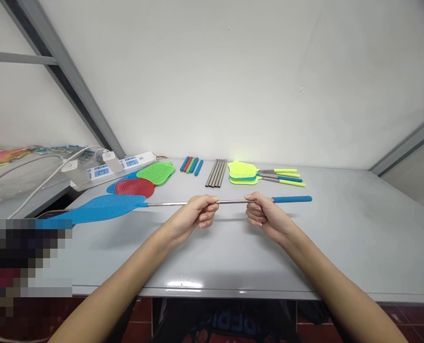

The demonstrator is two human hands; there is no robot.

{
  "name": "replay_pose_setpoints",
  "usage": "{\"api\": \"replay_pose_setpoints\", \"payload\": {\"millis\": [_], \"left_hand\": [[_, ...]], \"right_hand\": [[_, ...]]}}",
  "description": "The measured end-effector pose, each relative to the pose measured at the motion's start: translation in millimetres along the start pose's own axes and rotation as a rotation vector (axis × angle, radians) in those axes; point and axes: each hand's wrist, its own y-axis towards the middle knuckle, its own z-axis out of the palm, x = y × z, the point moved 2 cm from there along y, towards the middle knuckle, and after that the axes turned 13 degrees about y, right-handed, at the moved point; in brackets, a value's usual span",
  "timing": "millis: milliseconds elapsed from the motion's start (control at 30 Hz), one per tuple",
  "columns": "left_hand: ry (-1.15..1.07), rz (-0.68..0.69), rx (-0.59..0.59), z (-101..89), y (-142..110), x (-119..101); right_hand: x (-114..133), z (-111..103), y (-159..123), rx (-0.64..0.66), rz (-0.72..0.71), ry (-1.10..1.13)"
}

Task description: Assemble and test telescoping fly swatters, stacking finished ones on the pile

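Left hand is closed around the steel shaft of a blue plastic fly swatter, and right hand is closed on the same shaft just beside its blue grip. The mesh head extends well past the left hand, over the grey table. Beyond the hands lie steel rods, coloured handle grips, yellow-green swatters, a red swatter head, a green swatter head and a white power strip.
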Motion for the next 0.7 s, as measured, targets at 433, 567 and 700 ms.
{"api": "replay_pose_setpoints", "payload": {"millis": [433,567,700], "left_hand": [[0.020,0.019,-0.022,-5.1,-1.4,-1.0],[0.029,0.024,-0.019,-6.9,-0.8,-0.3],[0.028,0.026,-0.021,-8.0,-1.0,-0.4]], "right_hand": [[3.5,-1.7,0.3,-0.025,-0.009,0.006],[4.4,-1.0,0.4,-0.029,-0.011,0.000],[4.8,-1.3,0.4,-0.025,-0.010,-0.003]]}}
